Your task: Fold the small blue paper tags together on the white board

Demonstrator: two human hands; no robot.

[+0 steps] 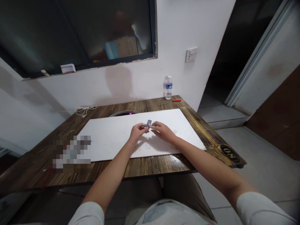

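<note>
A small blue item with light markings (149, 122) is held up above the white board (105, 137). My left hand (138, 131) pinches it from the left between thumb and fingers. From the right, my right hand (162, 131) touches its lower edge with thumb and forefinger closed on it, the other fingers bent below. Both hands are over the middle of the board, and their shadows fall on its surface.
On the dark wooden table (150, 167), a clear bottle (168, 88) and a red stick-like item (176, 100) stand and lie at the back right. A white cable (85, 109) lies back left. A round dark object (124, 113) sits behind the board. Blurred items are at left.
</note>
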